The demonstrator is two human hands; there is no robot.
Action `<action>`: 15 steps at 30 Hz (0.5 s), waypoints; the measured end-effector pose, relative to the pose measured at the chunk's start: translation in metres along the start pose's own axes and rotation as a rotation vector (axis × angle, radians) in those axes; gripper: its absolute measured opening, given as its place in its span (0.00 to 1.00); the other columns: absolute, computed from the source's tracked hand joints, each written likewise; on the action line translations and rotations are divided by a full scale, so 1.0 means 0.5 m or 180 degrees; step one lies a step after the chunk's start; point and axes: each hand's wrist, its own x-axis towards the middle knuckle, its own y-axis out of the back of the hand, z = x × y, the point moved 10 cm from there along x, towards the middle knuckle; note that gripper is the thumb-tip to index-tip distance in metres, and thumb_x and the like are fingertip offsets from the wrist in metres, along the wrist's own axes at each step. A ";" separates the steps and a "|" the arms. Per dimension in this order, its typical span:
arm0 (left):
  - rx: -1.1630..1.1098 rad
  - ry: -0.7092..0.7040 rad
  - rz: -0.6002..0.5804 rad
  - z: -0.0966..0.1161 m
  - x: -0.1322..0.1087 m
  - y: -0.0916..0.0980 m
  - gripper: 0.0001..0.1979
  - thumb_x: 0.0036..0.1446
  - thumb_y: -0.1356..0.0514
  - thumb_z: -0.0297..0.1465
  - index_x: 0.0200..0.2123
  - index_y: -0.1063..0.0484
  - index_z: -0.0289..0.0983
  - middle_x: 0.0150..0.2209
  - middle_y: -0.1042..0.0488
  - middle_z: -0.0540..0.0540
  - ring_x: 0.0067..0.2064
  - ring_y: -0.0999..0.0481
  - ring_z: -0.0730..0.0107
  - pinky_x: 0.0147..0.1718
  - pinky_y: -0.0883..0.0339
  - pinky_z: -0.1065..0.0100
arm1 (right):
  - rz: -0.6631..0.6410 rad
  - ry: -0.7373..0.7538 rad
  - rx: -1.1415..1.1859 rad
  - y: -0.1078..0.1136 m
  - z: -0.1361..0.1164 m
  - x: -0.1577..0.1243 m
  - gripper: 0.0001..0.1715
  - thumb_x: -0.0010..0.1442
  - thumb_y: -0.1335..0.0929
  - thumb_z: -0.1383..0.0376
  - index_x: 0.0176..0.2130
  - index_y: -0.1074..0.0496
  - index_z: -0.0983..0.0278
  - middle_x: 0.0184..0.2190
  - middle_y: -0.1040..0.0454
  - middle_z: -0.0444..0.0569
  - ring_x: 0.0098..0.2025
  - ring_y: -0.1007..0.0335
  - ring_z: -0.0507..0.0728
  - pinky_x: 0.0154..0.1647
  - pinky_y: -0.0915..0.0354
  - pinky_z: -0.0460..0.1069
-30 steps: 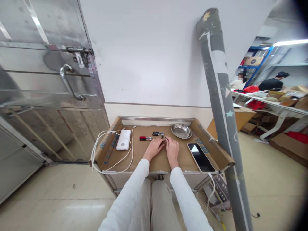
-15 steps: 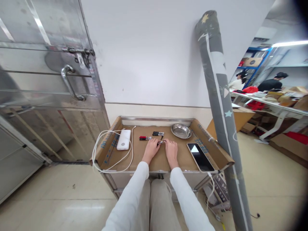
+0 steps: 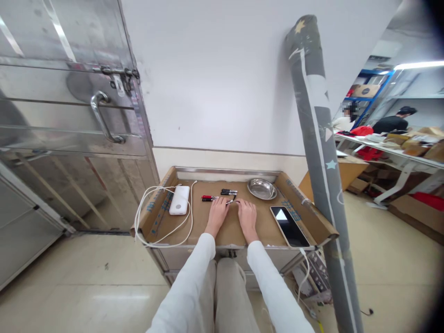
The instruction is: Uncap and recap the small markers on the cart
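Both my hands rest on the brown cardboard lining of a metal cart [image 3: 225,170], a little apart. My left hand [image 3: 216,214] pinches a small pen [image 3: 229,202] whose tip pokes out toward the right. My right hand [image 3: 247,214] lies beside it with fingers curled; what it holds, if anything, is too small to see. Just beyond my fingers lie a red-and-black pen [image 3: 208,198] and two black pens [image 3: 229,191].
A white power bank [image 3: 179,200] with a looping white cable [image 3: 145,222] lies at the left. A steel dish [image 3: 262,188] and a dark-screened tablet [image 3: 289,220] are at the right. A rolled grey mat [image 3: 319,138] leans beside the cart; a steel door [image 3: 69,92] stands left. People work far right.
My hands, pressed together a second ago, have drawn apart. The small pen now shows between them at my left fingertips.
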 end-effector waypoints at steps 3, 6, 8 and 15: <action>0.0051 -0.0008 -0.0031 0.001 -0.001 0.001 0.08 0.63 0.49 0.30 0.43 0.33 0.38 0.40 0.28 0.45 0.45 0.30 0.63 0.48 0.39 0.62 | 0.0013 0.0050 0.0155 0.002 -0.005 0.001 0.18 0.66 0.44 0.66 0.43 0.28 0.64 0.36 0.23 0.54 0.38 0.31 0.58 0.44 0.44 0.52; 0.0057 0.0016 -0.0064 0.002 -0.001 0.006 0.07 0.63 0.48 0.29 0.42 0.33 0.37 0.40 0.27 0.45 0.45 0.30 0.62 0.48 0.40 0.61 | -0.0141 0.0457 0.0553 -0.002 -0.035 0.000 0.21 0.64 0.45 0.69 0.52 0.32 0.63 0.41 0.24 0.53 0.42 0.30 0.57 0.47 0.40 0.51; 0.0059 0.0168 -0.0066 -0.006 -0.001 0.012 0.07 0.63 0.49 0.29 0.42 0.33 0.37 0.40 0.27 0.45 0.46 0.31 0.62 0.47 0.39 0.61 | -0.0285 0.0731 0.0868 -0.003 -0.058 -0.004 0.28 0.62 0.45 0.71 0.61 0.42 0.60 0.48 0.26 0.50 0.45 0.30 0.55 0.48 0.37 0.50; 0.0280 0.1130 0.0221 -0.064 -0.022 0.048 0.10 0.64 0.51 0.30 0.44 0.33 0.36 0.42 0.28 0.41 0.45 0.32 0.57 0.45 0.38 0.56 | -0.0238 0.0580 0.0919 -0.010 -0.051 -0.002 0.36 0.60 0.46 0.72 0.66 0.55 0.63 0.60 0.37 0.51 0.57 0.37 0.53 0.53 0.37 0.49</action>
